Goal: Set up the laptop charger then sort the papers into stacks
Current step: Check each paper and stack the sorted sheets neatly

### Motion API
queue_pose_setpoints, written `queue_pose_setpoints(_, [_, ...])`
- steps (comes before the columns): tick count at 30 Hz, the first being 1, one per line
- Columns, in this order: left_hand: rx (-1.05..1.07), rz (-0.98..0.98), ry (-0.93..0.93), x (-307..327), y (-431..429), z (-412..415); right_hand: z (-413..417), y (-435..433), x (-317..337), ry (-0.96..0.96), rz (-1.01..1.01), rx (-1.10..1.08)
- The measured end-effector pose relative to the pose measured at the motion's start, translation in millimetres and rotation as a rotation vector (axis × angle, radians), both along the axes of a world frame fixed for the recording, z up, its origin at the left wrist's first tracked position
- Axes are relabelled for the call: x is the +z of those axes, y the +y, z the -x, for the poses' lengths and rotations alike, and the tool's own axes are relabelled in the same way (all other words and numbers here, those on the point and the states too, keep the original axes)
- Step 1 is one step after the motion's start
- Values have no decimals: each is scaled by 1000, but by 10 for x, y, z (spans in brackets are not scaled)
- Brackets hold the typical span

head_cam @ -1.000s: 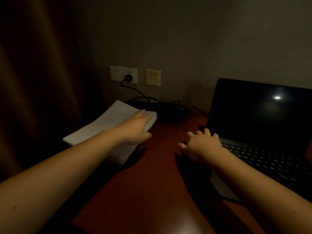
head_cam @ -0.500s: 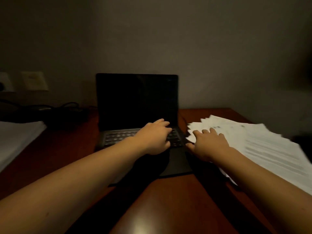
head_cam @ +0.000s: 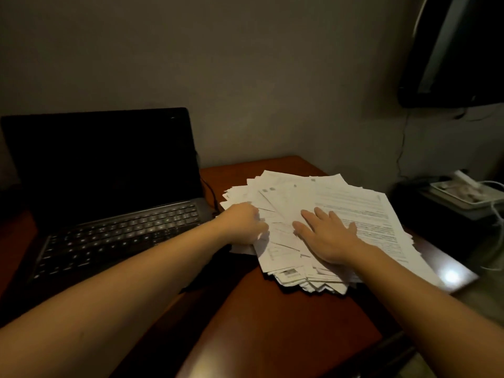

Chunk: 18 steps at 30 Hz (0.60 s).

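Observation:
A loose, fanned pile of printed papers [head_cam: 349, 203] lies on the right part of the red-brown desk [head_cam: 272, 323]. My left hand [head_cam: 244, 225] grips the left edge of the pile, fingers curled round some sheets. On top of the pile my right hand [head_cam: 327, 233] lies flat with its fingers spread and straight. An open black laptop [head_cam: 109, 186] with a dark screen stands to the left of the papers. A thin dark cable [head_cam: 208, 190] runs from the laptop's right side.
A dark side unit [head_cam: 447, 222] beyond the desk's right edge holds a tray [head_cam: 463, 192] and white cables. A dark screen [head_cam: 458, 50] hangs on the wall at top right. The desk's right edge lies just past the papers.
My view has swung right, from the wall socket and neat paper stack to the fanned pile. Both hands moved right off the laptop onto the pile; my left hand took hold of its edge.

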<state>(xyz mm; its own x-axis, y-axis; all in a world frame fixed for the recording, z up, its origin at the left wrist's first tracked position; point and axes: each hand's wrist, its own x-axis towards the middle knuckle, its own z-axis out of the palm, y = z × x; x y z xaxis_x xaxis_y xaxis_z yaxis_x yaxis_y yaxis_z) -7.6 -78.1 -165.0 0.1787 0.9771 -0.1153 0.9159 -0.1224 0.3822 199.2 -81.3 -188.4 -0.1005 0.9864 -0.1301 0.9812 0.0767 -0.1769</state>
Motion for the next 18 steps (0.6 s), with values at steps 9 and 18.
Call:
queue_pose_setpoints(9, [645,242,-1023,119,370,-284,-472,86,-129,10,-13,-148])
queue_pose_setpoints(18, [560,397,-1212,89,372,-773,-435,170,-148,-24,-21,-129])
